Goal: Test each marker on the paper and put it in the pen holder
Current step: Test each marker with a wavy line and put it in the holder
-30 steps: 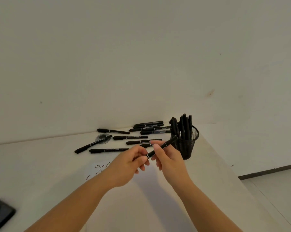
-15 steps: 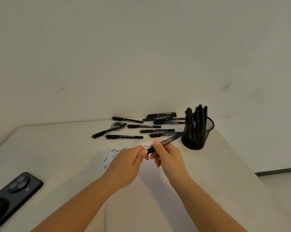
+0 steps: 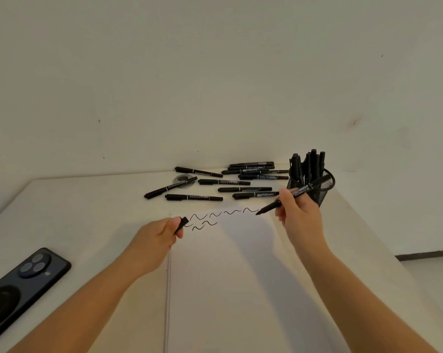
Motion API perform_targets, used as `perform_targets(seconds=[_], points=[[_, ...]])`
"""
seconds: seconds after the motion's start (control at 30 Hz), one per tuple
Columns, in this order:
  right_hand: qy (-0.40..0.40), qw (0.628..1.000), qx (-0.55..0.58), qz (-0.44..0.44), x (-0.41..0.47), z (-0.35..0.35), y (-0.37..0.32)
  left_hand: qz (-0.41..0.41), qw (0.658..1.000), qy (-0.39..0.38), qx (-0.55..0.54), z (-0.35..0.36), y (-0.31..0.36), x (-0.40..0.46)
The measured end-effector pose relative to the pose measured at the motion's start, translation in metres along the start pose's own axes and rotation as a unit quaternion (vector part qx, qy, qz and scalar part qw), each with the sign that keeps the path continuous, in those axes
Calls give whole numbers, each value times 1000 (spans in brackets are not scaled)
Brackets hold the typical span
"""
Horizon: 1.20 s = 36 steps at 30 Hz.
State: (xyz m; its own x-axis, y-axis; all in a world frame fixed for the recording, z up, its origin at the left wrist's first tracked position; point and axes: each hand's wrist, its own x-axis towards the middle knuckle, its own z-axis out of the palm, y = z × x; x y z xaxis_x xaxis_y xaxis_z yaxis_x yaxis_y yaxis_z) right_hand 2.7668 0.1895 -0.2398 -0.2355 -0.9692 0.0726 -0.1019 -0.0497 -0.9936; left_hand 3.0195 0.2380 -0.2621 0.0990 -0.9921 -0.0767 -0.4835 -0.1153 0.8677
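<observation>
Gripping an uncapped marker (image 3: pixel 291 196), the right hand (image 3: pixel 300 215) angles its tip down at the paper's (image 3: pixel 240 276) far edge, beside a row of squiggles (image 3: pixel 215 215). The left hand (image 3: pixel 155 240) pinches the cap (image 3: pixel 182 222). Pen holder (image 3: pixel 326 191) stands just behind, loose markers (image 3: pixel 230 183) nearby.

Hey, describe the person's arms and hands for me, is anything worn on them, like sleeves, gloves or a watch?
Both forearms are bare as far as the picture shows; no sleeve reaches into view. The left hand and the right hand wear no gloves, and no watch, bracelet or ring shows on either wrist or on the fingers in view. No markings show on them.
</observation>
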Motion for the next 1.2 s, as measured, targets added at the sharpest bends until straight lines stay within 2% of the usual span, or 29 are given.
perform_targets(seconds=[0.1,0.2,0.37,0.57,0.83,1.07,1.2], points=[[-39,999,-36,-14,4,-2,7,66,988,35,138,5,-2,0],[-50,998,-49,0,10,0,12,106,976,19,191,19,3,2],[-127,988,-89,22,9,37,21,160,948,-1,274,30,-3,7],[-67,994,-82,12,11,48,39,152,968,-21,200,33,-11,5],[-141,979,-144,-41,9,53,45,139,976,-30,165,32,-14,8],[-54,984,-161,-62,11,44,44,138,978,-27,156,32,-14,9],[-9,998,-50,-46,9,37,31,138,978,-25,155,33,-15,9]])
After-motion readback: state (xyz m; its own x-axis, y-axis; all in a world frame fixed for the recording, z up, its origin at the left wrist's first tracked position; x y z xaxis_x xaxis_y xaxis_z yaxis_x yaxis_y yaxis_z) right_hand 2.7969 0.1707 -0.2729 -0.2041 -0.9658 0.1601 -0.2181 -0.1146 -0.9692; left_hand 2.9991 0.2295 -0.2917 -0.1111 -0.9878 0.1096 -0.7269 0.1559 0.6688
